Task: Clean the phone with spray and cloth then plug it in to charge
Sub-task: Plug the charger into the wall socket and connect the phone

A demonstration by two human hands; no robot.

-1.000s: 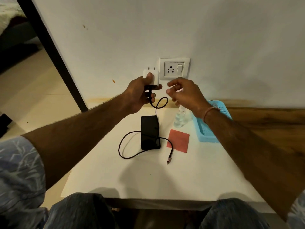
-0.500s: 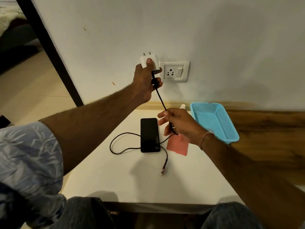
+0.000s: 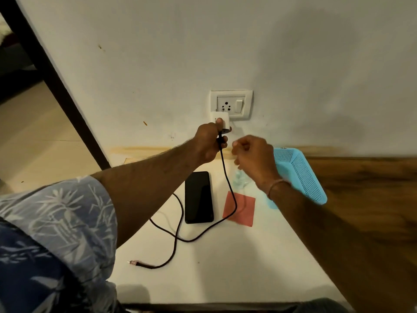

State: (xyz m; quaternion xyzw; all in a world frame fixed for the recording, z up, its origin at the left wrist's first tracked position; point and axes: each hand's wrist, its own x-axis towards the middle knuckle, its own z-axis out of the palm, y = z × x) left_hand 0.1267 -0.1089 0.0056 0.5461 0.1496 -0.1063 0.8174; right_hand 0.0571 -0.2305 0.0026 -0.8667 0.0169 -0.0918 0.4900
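Observation:
My left hand (image 3: 208,141) grips a white charger adapter (image 3: 220,119) just below and left of the wall socket (image 3: 230,104). A black cable (image 3: 229,184) hangs from the adapter and loops over the white table (image 3: 225,267); its loose connector end (image 3: 133,263) lies near the table's left front. A black phone (image 3: 198,196) lies face up on the table. A red cloth (image 3: 239,208) lies to its right, with the cable crossing its corner. My right hand (image 3: 252,155) hovers beside the left with curled fingers and holds nothing. The clear spray bottle (image 3: 239,179) is partly hidden behind it.
A light blue mesh basket (image 3: 300,175) sits at the table's right edge by the wall. A dark wooden surface (image 3: 361,199) runs to the right. A black post (image 3: 56,84) stands at the left. My knees are at the table's front edge.
My left hand has brought the adapter down from above left of the socket to just below it. My right hand let go of the cable and rose beside the left. The cable's loose end slid left.

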